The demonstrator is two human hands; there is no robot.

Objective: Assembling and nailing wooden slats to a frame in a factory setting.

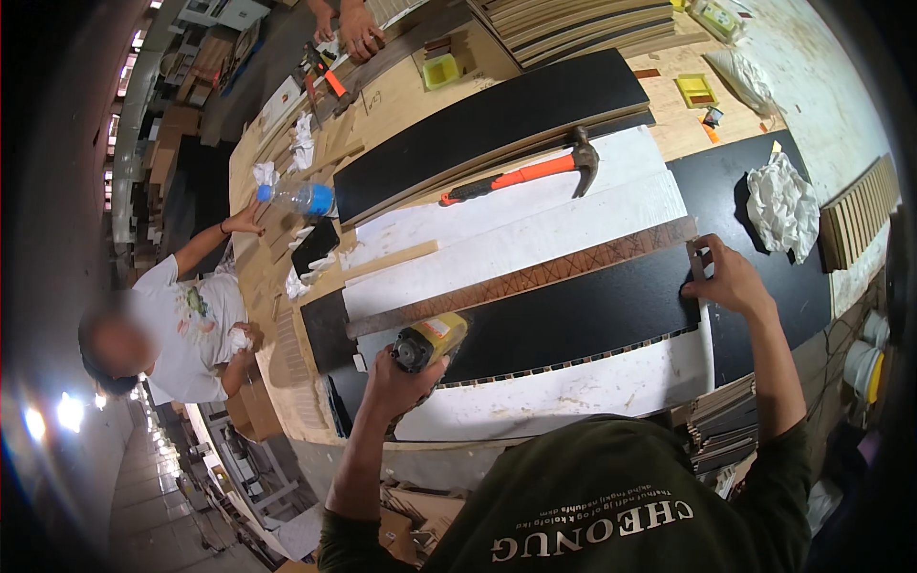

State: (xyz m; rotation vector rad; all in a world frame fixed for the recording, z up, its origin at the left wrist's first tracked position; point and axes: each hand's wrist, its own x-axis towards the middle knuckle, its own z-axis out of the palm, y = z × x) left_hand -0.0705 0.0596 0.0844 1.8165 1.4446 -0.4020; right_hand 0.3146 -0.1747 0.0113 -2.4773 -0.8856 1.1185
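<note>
My left hand (406,384) is wrapped round a yellow-and-black power tool (432,342), held over the left part of a long black panel (573,310). The tool's working end is hard to make out. At the panel's right end, my right hand (734,277) has its thumb and fingers closed on a narrow grey strip (696,262). A brown board with crossed marks (544,274) lies along the panel's far edge. Beyond it are white boards (497,239), with a claw hammer (535,176) with an orange handle lying on top.
More black panels (487,124) lie stacked farther back. Crumpled white paper (783,205) rests on a black board at right. A water bottle (301,199) and a phone (315,246) lie at left, beside a person (191,325). Another person's hands (358,33) are at the far edge.
</note>
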